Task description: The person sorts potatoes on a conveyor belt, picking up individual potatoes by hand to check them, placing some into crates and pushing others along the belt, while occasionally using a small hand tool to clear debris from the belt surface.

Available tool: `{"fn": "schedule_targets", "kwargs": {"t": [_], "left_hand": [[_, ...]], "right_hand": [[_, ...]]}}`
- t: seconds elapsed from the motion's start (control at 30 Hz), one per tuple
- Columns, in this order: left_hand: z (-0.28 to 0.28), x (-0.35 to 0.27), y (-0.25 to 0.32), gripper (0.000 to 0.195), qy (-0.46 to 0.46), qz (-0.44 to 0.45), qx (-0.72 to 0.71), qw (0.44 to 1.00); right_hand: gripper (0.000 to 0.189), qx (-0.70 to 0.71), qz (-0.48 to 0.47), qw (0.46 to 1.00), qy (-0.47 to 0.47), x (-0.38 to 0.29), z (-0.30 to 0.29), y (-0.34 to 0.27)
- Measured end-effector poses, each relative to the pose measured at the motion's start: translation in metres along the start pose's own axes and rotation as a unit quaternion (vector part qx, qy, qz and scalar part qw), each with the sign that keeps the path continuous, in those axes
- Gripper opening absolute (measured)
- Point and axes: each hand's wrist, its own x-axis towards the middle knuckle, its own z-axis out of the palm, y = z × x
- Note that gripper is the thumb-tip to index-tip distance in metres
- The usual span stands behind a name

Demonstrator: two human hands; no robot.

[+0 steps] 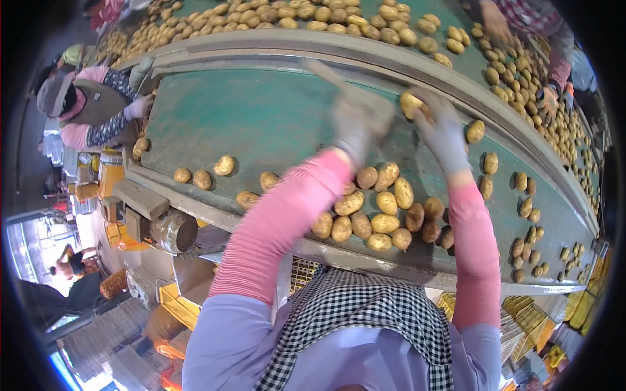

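Observation:
My gloved left hand (351, 126), blurred, grips a flat grey-brown paddle-like piece (369, 105) over the green conveyor belt (230, 112). A narrow end of the piece points away towards the far rail; its material is unclear. My gloved right hand (440, 129) has its fingers around a yellow potato (411, 105) near that rail. Another potato (475, 131) lies just right of this hand. Between my forearms, a loose group of potatoes (385, 223) rests against the near side of the belt, some pale yellow, others browner.
A metal rail (274, 41) parts my belt from a second one heaped with potatoes (293, 12). Co-workers' hands (547, 102) reach into that heap at right. Another person (98, 102) stands at the left end. A roller (173, 229) juts below the near edge.

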Motion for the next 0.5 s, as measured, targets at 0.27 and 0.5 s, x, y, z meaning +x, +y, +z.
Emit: {"fn": "schedule_targets", "kwargs": {"t": [0.27, 0.5], "left_hand": [[-0.158, 0.119, -0.075, 0.026, 0.258, 0.214, 0.239, 0.911], [0.096, -0.071, -0.010, 0.018, 0.053, 0.021, 0.043, 0.997]], "right_hand": [[0.022, -0.099, -0.018, 0.982, -0.163, 0.049, 0.061, -0.048], [0.017, -0.092, 0.114, 0.983, -0.110, -0.128, -0.035, 0.103]]}}
